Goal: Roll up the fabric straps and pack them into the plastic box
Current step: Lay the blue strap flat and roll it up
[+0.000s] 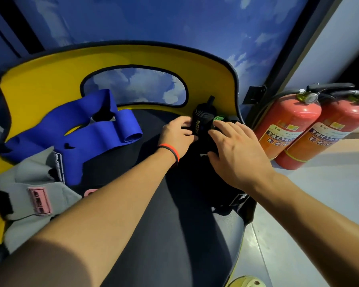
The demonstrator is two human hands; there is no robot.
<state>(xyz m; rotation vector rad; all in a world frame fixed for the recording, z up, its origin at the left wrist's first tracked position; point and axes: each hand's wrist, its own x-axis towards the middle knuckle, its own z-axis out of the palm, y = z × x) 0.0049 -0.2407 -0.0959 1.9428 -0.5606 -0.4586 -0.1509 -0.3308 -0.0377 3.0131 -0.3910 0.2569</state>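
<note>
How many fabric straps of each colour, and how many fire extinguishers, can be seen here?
blue strap: 1
grey strap: 1 (bunched, perhaps more)
black strap, partly rolled: 1
red fire extinguishers: 2
Total: 5

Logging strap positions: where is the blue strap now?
Head view, left of centre: the blue strap lies unrolled against the yellow backrest, above the grey strap and left of the left hand holding the black roll.
</note>
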